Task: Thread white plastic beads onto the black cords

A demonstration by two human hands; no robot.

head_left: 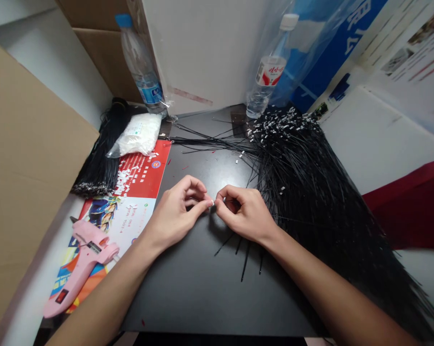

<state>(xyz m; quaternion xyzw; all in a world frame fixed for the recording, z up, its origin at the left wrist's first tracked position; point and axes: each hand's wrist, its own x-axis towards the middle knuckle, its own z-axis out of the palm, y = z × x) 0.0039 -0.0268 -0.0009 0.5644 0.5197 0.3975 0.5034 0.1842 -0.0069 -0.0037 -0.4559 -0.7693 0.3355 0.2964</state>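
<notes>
A workshop bench [202,293] heaped with black ties [303,182].

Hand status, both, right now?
Left hand: closed, pinching a small white piece.
Right hand: closed, fingertips at the same piece; exact grip unclear.

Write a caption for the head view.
Left hand and right hand pinch a tiny white piece beside a heap of white-tipped black strands.

overhead view, looking forward, down
</notes>
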